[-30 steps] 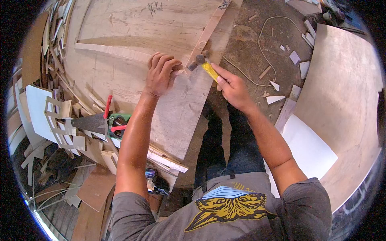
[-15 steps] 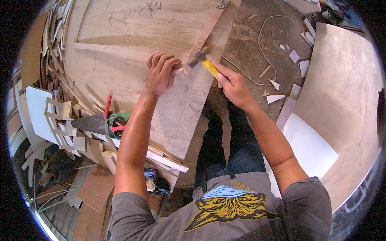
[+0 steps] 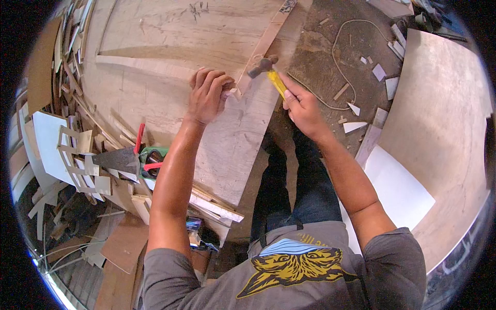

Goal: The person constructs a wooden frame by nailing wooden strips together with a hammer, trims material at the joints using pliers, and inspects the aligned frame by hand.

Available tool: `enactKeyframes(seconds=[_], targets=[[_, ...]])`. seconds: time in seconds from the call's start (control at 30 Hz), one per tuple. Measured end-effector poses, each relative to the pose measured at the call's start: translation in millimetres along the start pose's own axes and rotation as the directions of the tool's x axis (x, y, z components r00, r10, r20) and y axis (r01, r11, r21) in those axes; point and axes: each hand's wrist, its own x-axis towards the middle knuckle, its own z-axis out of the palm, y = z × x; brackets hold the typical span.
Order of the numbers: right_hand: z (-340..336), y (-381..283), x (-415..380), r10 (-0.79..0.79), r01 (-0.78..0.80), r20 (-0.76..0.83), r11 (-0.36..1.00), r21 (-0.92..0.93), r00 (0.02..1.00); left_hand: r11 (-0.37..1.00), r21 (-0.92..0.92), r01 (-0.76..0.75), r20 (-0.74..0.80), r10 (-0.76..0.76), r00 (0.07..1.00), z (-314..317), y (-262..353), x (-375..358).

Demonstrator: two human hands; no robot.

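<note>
My right hand (image 3: 304, 109) is wrapped round the yellow handle of a hammer (image 3: 276, 81). The hammer's dark head is raised a little, just right of the corner where two thin wooden strips meet. My left hand (image 3: 209, 93) is closed at that corner, its fingers curled and pinching a small pale wooden piece (image 3: 234, 93). One wooden strip (image 3: 264, 41) runs from the corner to the top of the view. The other strip (image 3: 139, 63) stretches left from beneath my left hand. Both lie on a large plywood sheet (image 3: 227, 150).
A handsaw (image 3: 118, 159) and a green item with red handles (image 3: 152, 157) lie left of my left forearm. Wood offcuts pile up along the left. A cord (image 3: 335, 44) and scraps lie on the floor at right, beside a curved plywood panel (image 3: 439, 108).
The hammer and my right hand have moved slightly up and to the right, away from the corner. My left hand has stayed almost still.
</note>
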Motion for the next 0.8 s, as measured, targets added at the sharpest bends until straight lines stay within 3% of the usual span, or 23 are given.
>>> enactKeyframes(seconds=[0.13, 0.23, 0.33, 0.43, 0.53, 0.63, 0.73, 0.8], targets=[[0, 1, -1, -0.039, 0.043, 0.078, 0.998, -0.052, 0.996, 1.0, 0.03, 0.002, -0.001, -0.002, 1.0, 5, -5, -6], [1, -11, -4, -0.02, 0.019, -0.014, 0.999, -0.043, 1.0, 1.0, 0.022, 0.001, -0.009, 0.0, 1.0, 3, -3, -2], [0, -4, -2, -0.007, 0.013, 0.085, 0.997, -0.075, 0.996, 0.999, 0.034, 0.01, 0.007, -0.01, 1.0, 4, -4, -5], [2, -2, -1, 0.032, -0.033, -0.041, 0.999, -0.023, 0.999, 1.0, 0.01, 0.012, 0.0, -0.012, 1.0, 1, -1, -1], [-2, -10, -4, 0.049, -0.037, 0.095, 0.992, -0.124, 0.994, 1.0, 0.016, 0.007, 0.004, -0.007, 1.0, 2, -3, -1], [2, 4, 0, -0.08, 0.08, -0.022, 0.997, -0.01, 0.997, 1.0, 0.016, 0.018, 0.019, -0.018, 1.0, 0, -2, -1], [2, -6, -5, -0.014, 0.023, 0.075, 0.992, -0.123, 0.997, 1.0, 0.014, 0.028, 0.027, -0.028, 0.999, -1, 0, -1], [2, 2, -2, -0.037, 0.038, 0.021, 0.997, -0.073, 0.999, 0.999, 0.011, 0.045, 0.032, -0.045, 0.998, 0, -1, -2]])
